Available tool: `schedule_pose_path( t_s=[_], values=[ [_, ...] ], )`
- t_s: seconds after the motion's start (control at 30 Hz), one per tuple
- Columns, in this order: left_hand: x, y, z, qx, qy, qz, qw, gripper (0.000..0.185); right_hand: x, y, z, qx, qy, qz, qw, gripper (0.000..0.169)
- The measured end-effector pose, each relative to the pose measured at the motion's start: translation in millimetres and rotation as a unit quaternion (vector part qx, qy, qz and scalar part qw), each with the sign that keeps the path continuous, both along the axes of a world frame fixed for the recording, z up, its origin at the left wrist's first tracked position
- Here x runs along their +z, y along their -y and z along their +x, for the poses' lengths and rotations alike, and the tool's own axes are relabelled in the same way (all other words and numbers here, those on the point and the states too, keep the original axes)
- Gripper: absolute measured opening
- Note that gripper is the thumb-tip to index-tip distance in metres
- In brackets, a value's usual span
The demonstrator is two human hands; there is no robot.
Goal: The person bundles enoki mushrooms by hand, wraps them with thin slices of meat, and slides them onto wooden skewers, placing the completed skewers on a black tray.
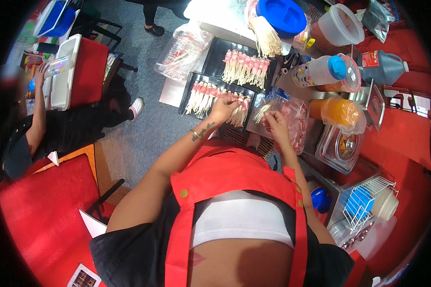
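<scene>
My left hand (223,108) reaches over the nearer black tray (184,104), its fingertips bent down at a row of enoki bundles (201,98) wrapped in thin pink meat. Whether it grips one of them is hidden by the fingers. To the right, my right hand (277,125) has its thumb and fingers drawn together beside a few loose enoki mushrooms (261,112); a hold on them cannot be made out. Sliced raw meat (299,120) in clear plastic lies just past that hand. A second black tray (215,53) behind carries another row of wrapped bundles (246,68).
A clear bag of skewers (183,53) lies left of the trays. Behind them are unwrapped enoki (267,36) and a blue lidded container (282,16). Along the right stand a bottle (318,71), an orange container (336,110) and a steel pan (339,149). Another person's arm (38,104) is at left.
</scene>
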State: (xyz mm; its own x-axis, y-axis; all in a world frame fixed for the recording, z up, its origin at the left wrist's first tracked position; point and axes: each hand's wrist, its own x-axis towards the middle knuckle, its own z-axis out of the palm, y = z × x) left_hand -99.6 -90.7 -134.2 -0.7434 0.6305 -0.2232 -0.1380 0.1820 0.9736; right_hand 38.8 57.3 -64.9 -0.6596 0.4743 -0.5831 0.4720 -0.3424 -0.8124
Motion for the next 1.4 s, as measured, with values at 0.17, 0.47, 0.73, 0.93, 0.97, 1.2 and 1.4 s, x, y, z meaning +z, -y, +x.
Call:
schedule_pose_path(
  t_s=[0.17,0.47,0.73,0.93,0.97,1.2,1.4],
  values=[
    [16.8,-3.9,-6.7,-0.041,-0.010,-0.087,0.995,0.015,-3.0,12.9,14.4,-0.019,0.006,0.004,1.000,0.019],
    [35.7,-5.3,-2.9,-0.036,-0.072,-0.097,0.992,0.017,-11.1,25.3,32.5,-0.024,-0.002,0.050,0.998,0.019],
    [42.7,-3.2,-6.2,-0.079,-0.172,-0.196,0.962,0.026,-33.2,12.3,60.1,-0.021,-0.003,0.158,0.987,0.018],
    [52.8,2.9,1.2,-0.054,-0.171,-0.152,0.972,0.023,-46.6,-22.0,18.7,0.021,0.133,0.290,0.948,0.029],
    [54.8,6.3,2.9,-0.050,-0.176,-0.148,0.972,0.022,-39.7,-23.2,4.9,0.048,0.170,0.326,0.928,0.031],
    [64.2,49.5,6.8,-0.007,-0.112,-0.123,0.986,0.013,-36.7,-18.6,-31.5,0.091,0.280,0.427,0.855,0.035],
    [68.5,59.7,11.2,-0.021,-0.049,-0.085,0.995,0.017,-70.9,-34.2,-14.0,0.024,0.123,0.359,0.925,0.030]
  ],
)
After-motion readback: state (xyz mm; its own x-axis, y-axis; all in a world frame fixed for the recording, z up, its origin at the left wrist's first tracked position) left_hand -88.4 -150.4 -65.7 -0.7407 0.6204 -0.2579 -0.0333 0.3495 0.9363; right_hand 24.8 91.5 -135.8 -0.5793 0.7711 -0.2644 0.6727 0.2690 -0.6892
